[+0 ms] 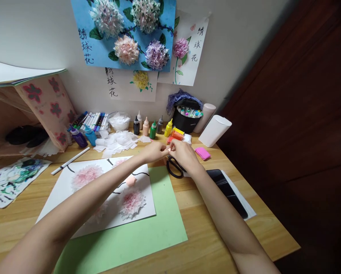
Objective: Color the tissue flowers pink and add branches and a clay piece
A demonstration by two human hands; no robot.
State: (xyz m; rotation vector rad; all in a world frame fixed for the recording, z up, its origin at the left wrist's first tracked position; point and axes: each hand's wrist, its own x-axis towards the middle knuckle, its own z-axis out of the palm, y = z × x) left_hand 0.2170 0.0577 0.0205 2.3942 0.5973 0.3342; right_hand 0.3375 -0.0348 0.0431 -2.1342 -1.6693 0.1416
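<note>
My left hand (155, 152) and my right hand (184, 154) meet over the far part of the table, fingertips pinched together. Between them is a small pale pink bit, too little to make out. Black-handled scissors (174, 170) lie just under my right hand. Left of the hands, a white sheet (143, 220) carries fluffy pink-and-white paper flowers (132, 203) and black painted branch lines. A flat round peach piece (131, 180) sits on that sheet. My left forearm crosses above the sheet and hides part of it.
Green paper (159, 236) lies beneath the sheet. Torn white tissue (117, 141), paint bottles (152, 130), markers (93, 121) and a black marker case (184, 120) line the wall. A pink pad (202, 153) and a black phone-like slab (227, 192) lie to the right.
</note>
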